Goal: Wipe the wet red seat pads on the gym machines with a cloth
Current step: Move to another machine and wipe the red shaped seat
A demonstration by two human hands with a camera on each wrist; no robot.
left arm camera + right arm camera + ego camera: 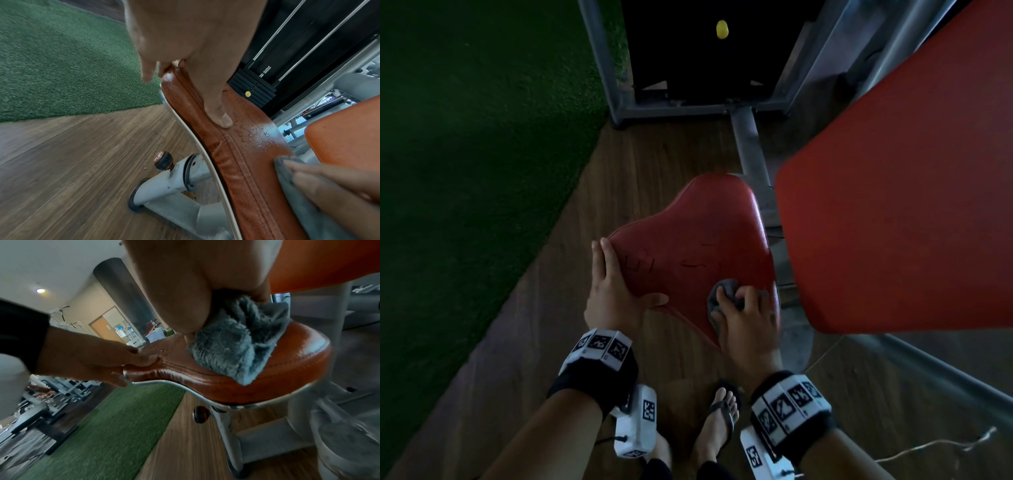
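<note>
A red seat pad point(698, 236) with water drops on it point(252, 129) sits in the middle of the head view. My left hand point(616, 281) grips its near-left corner, thumb on top point(220, 116) and fingers curled round the edge point(123, 368). My right hand point(746, 315) holds a bunched grey cloth point(722, 294) and presses it on the pad's near-right part point(236, 344). The cloth also shows at the lower right of the left wrist view point(292, 186).
A large red back pad point(893, 178) overhangs on the right. The grey seat post with an adjustment knob point(163, 160) stands under the seat. A black weight stack with a yellow pin point(722, 29) is ahead. Green turf point(465, 137) lies left, wooden floor point(619, 178) below.
</note>
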